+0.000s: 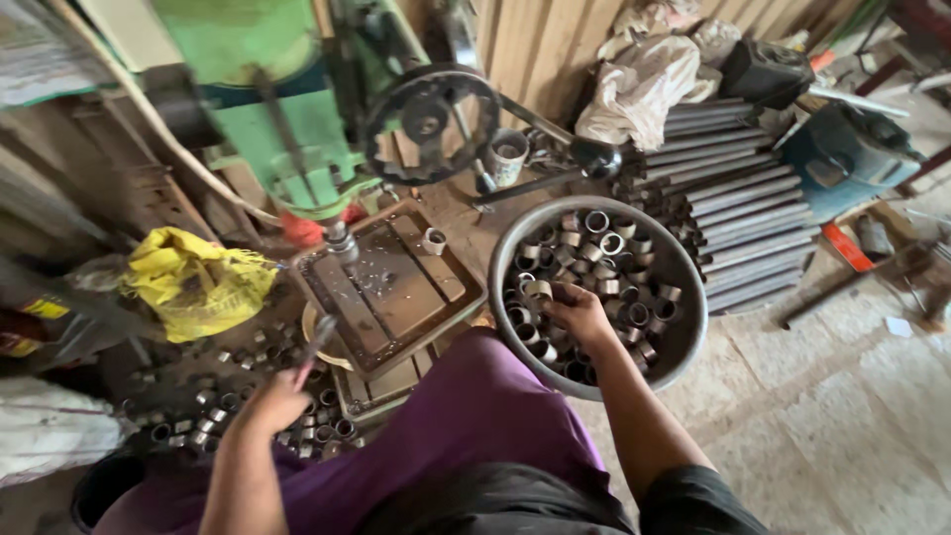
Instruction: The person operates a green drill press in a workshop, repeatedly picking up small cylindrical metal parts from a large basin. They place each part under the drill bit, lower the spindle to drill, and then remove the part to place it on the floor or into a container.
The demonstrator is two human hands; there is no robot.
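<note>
A: Nearest the lens, a purple-clad lap (466,426). The left hand (272,401) is closed round a thin dark tool (315,347), held over a scatter of short metal rings (258,421) on the floor at the left.

B: And past that?

A: A yellow cloth (198,282) farther left, then the green drill press (267,109) with its bit down at the square steel plate (391,287), which is littered with swarf. One ring (434,240) stands alone at the plate's far edge.

B: The right hand?

A: The right hand (578,312) is down in the grey basin (693,297), fingers curled on the loose rings (594,258) heaped there. Whether it has pinched one I can't quite tell; the knuckles hide it.

B: So the step?

A: Picking a fresh ring from the basin, I'd judge. Next it would need carrying left and seating square under the bit, tool kept clear.

B: Room?

A: No counter; work sits low on a stone-paved floor (852,416). Stacked steel tubes (743,208) right of the basin, a pale sack (644,84) on them, corrugated sheet behind.
</note>
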